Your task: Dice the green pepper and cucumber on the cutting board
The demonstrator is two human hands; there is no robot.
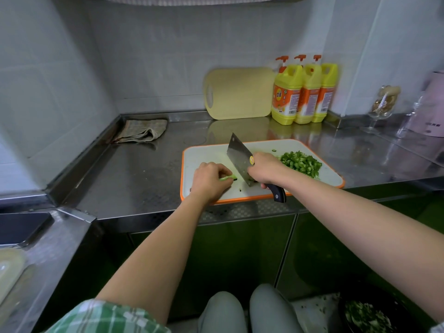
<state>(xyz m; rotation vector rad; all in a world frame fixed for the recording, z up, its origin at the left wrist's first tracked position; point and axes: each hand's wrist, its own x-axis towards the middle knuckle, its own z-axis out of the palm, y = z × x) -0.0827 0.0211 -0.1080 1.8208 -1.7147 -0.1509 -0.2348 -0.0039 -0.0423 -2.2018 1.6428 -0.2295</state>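
Note:
A white cutting board with an orange rim (300, 145) lies on the steel counter. A heap of diced green pepper (301, 162) sits on its right half. My left hand (210, 180) curls its fingers over a pale green cucumber piece (228, 177) near the board's left front. My right hand (265, 168) grips the black handle of a cleaver (240, 158), whose blade stands on the board right beside the cucumber's end. Most of the cucumber is hidden under my left hand.
A yellow cutting board (240, 92) leans on the back wall beside three yellow detergent bottles (304, 92). A folded cloth (141, 132) lies back left. Glassware (382, 109) stands far right. A dark bin with green scraps (367, 313) sits on the floor, a phone (21, 228) at left.

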